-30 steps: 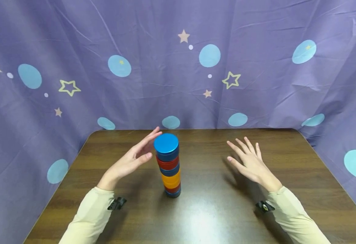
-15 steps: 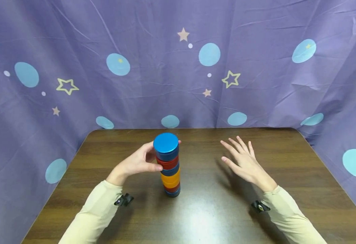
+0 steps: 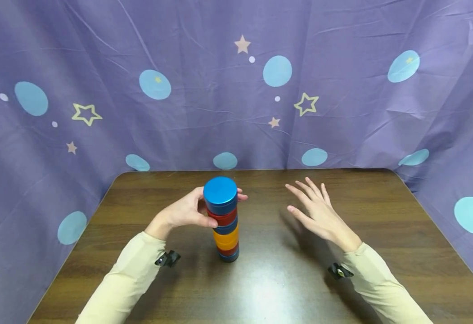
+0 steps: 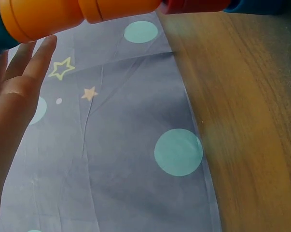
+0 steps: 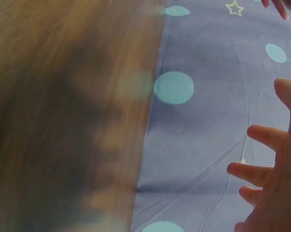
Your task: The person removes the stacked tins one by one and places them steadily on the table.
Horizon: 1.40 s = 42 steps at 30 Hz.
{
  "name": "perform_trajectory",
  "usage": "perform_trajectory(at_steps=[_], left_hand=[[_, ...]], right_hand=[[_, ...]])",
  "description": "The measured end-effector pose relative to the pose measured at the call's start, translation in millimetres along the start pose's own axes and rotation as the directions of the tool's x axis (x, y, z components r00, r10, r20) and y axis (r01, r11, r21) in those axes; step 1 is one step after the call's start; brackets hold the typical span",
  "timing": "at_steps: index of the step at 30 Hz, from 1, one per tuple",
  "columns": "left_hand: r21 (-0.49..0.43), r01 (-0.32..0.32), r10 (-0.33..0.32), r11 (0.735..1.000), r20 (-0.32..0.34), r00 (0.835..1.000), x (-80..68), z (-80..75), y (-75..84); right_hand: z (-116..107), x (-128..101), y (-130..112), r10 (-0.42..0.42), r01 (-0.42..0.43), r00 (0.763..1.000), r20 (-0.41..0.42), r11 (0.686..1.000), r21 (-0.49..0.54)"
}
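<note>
A tall stack of coloured round cylinders [image 3: 226,237] stands upright on the table, banded in blue, red and orange under a shiny flat blue top. My left hand [image 3: 184,211] holds its upper part from the left, thumb across the front and fingers passing behind, with fingertips showing beyond the right side. In the left wrist view the stack [image 4: 46,19] crosses the top edge, and the fingers [image 4: 41,55] reach up to it. Apart from the stack on the right, my right hand [image 3: 316,213] hovers over the table with spread fingers and holds nothing.
The brown wooden table [image 3: 268,279] has rounded far corners and reflects a bright light near the front. Close behind it hangs a purple curtain [image 3: 204,90] with stars and blue ovals. Each sleeved wrist carries a small black device [image 3: 167,258].
My left hand has moved right and taken hold of the stack's upper part. My right hand has drifted left, nearer the stack. The stack itself stays in place.
</note>
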<state>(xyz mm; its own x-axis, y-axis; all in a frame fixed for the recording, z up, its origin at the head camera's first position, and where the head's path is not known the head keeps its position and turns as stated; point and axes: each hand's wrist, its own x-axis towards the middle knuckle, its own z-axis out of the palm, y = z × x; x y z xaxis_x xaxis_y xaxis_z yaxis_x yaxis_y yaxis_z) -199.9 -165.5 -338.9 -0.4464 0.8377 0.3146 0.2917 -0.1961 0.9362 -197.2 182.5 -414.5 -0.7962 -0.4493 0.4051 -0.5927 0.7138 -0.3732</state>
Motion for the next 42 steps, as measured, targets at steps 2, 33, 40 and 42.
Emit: perform_trajectory(at_steps=[2, 33, 40, 42], left_hand=[[0.004, -0.013, 0.013, 1.000, 0.000, 1.000, 1.0, -0.1, -1.1], [-0.044, -0.014, 0.013, 0.999, -0.025, 1.000, -5.7, 1.1, -9.6], [-0.065, 0.010, -0.014, 0.998, -0.065, 0.998, -9.6, 4.2, -9.1], [-0.066, 0.002, -0.007, 0.998, -0.070, 0.998, -9.3, 4.6, -9.3]], right_hand=[[0, 4, -3, -0.031, 0.031, 0.999, -0.008, 0.999, 0.024], [-36, 76, -123, -0.424, 0.458, 0.889, -0.175, 0.807, 0.373], [-46, 87, -140, -0.487, 0.501, 0.859, -0.156, 0.741, 0.447], [-47, 89, -143, -0.497, 0.501, 0.856, -0.143, 0.726, 0.471]])
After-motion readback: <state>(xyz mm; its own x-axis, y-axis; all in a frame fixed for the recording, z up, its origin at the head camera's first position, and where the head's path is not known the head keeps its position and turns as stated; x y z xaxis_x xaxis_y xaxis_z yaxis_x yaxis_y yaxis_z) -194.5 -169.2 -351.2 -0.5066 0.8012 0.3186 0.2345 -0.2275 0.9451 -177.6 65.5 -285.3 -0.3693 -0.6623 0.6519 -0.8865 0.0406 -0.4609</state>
